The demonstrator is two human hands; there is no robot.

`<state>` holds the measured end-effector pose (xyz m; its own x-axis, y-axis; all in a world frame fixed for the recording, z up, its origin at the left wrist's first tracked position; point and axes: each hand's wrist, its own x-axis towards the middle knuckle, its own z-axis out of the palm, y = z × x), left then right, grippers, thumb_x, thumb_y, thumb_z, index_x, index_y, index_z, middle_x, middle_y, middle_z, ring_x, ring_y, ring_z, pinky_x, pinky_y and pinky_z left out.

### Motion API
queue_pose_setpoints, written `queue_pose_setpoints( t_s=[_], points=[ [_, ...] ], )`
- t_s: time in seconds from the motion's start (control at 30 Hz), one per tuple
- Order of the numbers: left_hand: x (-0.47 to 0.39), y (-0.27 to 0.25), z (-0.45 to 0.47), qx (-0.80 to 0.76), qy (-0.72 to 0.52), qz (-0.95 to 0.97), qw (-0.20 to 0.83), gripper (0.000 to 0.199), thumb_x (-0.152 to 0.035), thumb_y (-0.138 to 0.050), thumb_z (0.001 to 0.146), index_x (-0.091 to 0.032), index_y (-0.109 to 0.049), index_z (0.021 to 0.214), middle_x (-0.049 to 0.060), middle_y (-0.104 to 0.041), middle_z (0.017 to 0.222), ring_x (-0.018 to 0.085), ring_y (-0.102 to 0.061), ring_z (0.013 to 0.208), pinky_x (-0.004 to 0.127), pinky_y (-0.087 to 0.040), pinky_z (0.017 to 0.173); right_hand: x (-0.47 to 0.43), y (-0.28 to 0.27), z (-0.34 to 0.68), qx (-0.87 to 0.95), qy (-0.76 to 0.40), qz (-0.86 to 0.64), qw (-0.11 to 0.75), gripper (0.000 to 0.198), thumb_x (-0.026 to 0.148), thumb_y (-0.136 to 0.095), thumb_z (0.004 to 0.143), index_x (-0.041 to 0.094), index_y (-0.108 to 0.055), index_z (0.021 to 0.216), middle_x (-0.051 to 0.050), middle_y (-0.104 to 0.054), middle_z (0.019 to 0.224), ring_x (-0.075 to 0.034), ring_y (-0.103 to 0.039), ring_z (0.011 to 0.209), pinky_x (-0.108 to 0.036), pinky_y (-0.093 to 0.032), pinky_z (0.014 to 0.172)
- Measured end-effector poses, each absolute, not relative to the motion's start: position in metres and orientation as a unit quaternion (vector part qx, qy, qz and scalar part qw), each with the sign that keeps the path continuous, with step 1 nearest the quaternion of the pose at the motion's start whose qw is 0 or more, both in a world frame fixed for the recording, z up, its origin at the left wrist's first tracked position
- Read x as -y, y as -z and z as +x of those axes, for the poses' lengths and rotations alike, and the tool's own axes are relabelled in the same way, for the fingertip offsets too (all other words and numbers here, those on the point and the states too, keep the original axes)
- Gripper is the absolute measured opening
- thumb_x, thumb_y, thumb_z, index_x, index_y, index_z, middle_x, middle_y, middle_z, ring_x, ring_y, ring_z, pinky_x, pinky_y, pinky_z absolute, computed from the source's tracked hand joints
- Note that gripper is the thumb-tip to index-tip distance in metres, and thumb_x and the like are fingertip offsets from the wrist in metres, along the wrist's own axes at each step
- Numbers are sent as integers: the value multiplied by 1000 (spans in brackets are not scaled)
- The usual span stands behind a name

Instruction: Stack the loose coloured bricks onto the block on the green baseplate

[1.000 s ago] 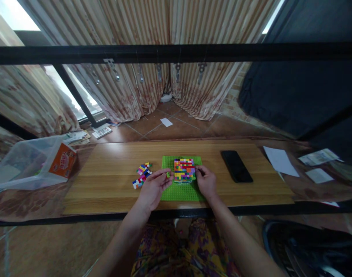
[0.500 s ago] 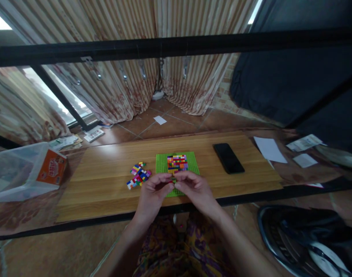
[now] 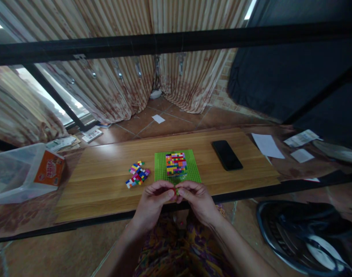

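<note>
My left hand (image 3: 153, 199) and my right hand (image 3: 198, 198) meet at the near edge of a green baseplate (image 3: 160, 165). Pinched between the fingertips of both are small toy bricks (image 3: 176, 191), with red showing on the left and green on the right; their exact shape is too small to make out. Beyond my fingers, a tight block of multicoloured bricks (image 3: 176, 164) is set on the middle of the plate. A loose pile of mixed bricks (image 3: 138, 175) lies on the wood left of the plate.
On the wooden tabletop (image 3: 101, 173) a black phone (image 3: 227, 155) lies right of the plate. A clear plastic box (image 3: 17, 173) with an orange label stands at the far left. White paper (image 3: 268, 145) lies at the right. A black rail (image 3: 112, 45) crosses beyond the table.
Both hands have drawn back toward me with the small bricks, uncovering more of the block and baseplate. The view has shifted slightly.
</note>
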<state>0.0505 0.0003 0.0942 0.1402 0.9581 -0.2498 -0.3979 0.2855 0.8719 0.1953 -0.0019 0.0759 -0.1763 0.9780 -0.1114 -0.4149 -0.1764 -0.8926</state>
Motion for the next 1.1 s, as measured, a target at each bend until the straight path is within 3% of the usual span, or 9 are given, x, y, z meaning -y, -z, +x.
queue_pose_setpoints(
  t_s=[0.17,0.33,0.57,0.8,1.1],
  points=[
    [-2,-87,48,-385,-502,253,732,20,-19,-84,59,-18,-75,76,0,-70,67,9,-62,60,21,-51,62,1,-68,202,336,-667,-394,536,30,37,-79,68,28,-73,97,3,-68,71,-12,-62,61,-28,-53,65],
    [-6,-69,36,-415,-506,258,710,21,-21,-84,59,-18,-76,77,0,-69,69,10,-62,64,21,-50,64,-6,-67,217,433,-608,-441,498,21,37,-73,74,23,-73,90,0,-68,68,-14,-62,64,-28,-51,66],
    [-12,-36,14,-557,-485,432,517,8,-19,-73,68,-19,-74,76,1,-68,71,14,-60,67,23,-47,65,-23,-57,228,494,-455,-540,508,16,34,-71,74,21,-68,82,-1,-67,76,-16,-61,70,-28,-49,66],
    [-15,-20,0,-586,-455,579,337,10,-20,-62,79,-20,-70,84,4,-69,84,18,-63,80,28,-49,75,-57,-56,221,596,-291,-539,519,8,32,-68,78,26,-72,82,-4,-64,104,-22,-59,101,-39,-43,92],
    [-15,-15,-4,-576,-426,637,284,11,-20,-56,84,-19,-66,89,4,-68,85,17,-64,81,28,-50,75,-82,-31,202,610,-221,-569,505,7,31,-69,76,29,-75,80,-4,-57,119,-24,-51,114,-43,-37,100]
  ],
)
